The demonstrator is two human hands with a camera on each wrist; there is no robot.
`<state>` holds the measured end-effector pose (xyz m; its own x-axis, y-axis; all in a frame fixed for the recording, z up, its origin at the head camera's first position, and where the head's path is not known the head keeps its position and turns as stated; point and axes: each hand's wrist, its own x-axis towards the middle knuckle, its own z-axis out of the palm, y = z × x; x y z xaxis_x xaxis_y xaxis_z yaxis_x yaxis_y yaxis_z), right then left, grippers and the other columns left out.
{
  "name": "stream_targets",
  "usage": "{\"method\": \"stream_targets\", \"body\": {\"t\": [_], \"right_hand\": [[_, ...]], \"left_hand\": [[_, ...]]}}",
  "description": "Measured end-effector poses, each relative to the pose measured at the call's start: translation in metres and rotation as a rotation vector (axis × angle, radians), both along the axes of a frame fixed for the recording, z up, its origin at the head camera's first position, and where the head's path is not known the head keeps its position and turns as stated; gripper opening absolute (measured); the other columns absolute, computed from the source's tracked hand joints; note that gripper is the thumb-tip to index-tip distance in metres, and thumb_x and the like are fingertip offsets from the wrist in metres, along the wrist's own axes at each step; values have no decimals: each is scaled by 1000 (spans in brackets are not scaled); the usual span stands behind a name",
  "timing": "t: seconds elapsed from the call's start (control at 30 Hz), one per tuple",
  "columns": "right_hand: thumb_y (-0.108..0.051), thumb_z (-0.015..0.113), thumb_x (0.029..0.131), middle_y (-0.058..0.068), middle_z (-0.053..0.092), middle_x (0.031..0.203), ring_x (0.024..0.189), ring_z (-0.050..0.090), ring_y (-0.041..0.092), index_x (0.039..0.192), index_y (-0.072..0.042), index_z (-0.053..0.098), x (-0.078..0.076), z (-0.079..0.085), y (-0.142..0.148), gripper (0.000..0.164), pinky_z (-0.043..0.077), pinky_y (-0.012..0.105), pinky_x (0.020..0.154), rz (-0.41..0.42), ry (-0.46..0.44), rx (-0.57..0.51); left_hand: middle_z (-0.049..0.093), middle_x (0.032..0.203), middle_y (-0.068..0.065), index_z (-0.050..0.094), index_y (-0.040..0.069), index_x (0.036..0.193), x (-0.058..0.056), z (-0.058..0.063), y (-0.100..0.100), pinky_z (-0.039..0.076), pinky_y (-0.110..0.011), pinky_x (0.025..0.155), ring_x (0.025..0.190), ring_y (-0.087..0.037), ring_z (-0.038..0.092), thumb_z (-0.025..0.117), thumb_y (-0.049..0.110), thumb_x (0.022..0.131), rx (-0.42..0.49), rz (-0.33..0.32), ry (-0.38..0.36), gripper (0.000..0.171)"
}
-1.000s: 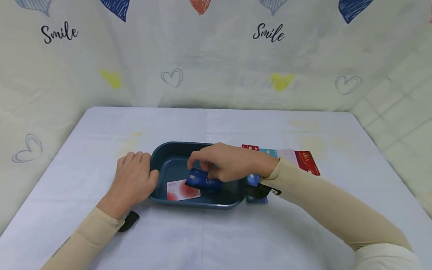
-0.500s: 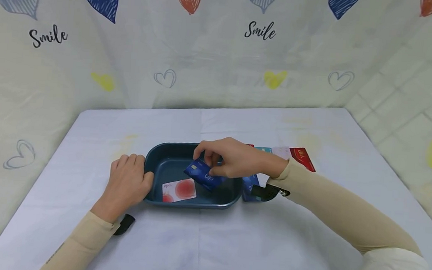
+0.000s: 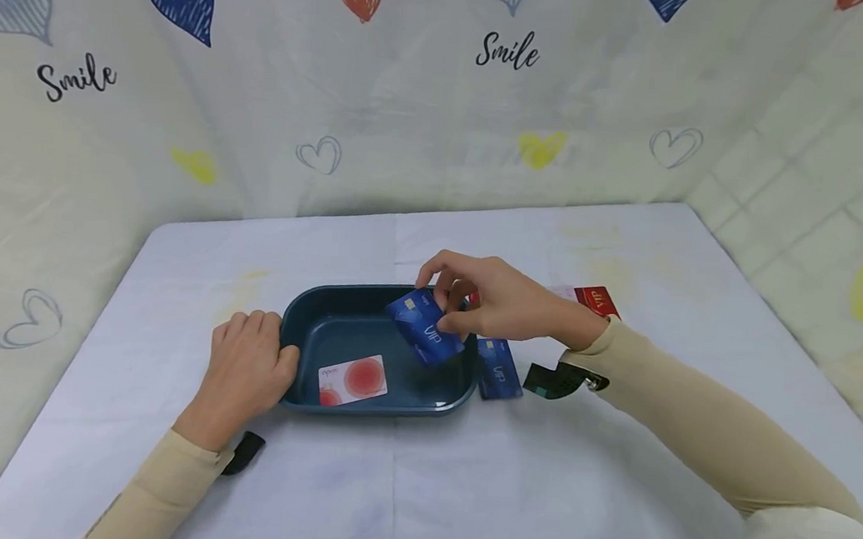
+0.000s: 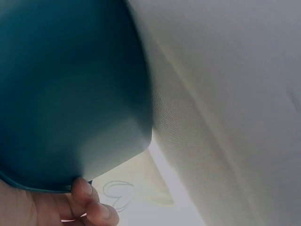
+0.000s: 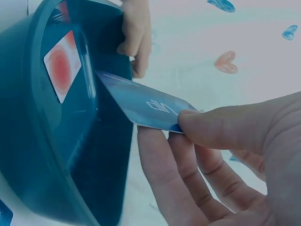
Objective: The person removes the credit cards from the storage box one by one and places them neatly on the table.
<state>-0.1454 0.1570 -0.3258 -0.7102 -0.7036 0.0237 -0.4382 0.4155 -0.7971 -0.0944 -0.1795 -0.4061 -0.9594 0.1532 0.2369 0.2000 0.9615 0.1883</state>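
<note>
In the head view my left hand [image 3: 247, 369] grips the left rim of a dark teal tray [image 3: 339, 295], and the left wrist view has its fingertips curled at that rim. My right hand [image 3: 493, 299] pinches a blue VIP card [image 3: 423, 327] between thumb and fingers, tilted over the tray's right part. In the right wrist view this blue card [image 5: 146, 101] shows its printed face, thumb on top and fingers beneath. A white card with red circles [image 3: 353, 379] lies flat on the tray's floor.
Right of the tray, another blue card [image 3: 500, 369] lies on the white-covered table [image 3: 461, 489]. A red VIP card [image 3: 598, 301] lies farther back, partly behind my right hand. A backdrop [image 3: 427, 119] with printed hearts hangs at the table's rear.
My right hand has raised the blue VIP card and drawn it to the right, tilting it. The white card is now fully uncovered. My left hand still grips the rim; the head view has shifted slightly.
</note>
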Motion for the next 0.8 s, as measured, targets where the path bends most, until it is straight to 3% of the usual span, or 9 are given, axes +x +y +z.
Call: {"method": "stream_targets", "body": {"t": [0.53, 0.8], "right_hand": [[-13, 71, 86, 11, 53, 90, 67, 68, 26, 122, -19, 48, 0, -9, 46, 43, 58, 41, 67, -108, -69, -113], [-12, 70, 86, 10, 52, 92, 72, 67, 24, 122, -23, 48, 2, -18, 63, 43, 58, 43, 69, -159, -85, -138]], "left_hand": [[42, 70, -8, 45, 5, 75, 0, 0, 1, 25, -40, 72, 75, -27, 36, 42, 18, 85, 10, -4, 33, 16], [42, 71, -9, 45, 5, 77, -2, -2, 2, 26, -42, 74, 76, -27, 36, 42, 19, 86, 1, 6, 20, 17]]}}
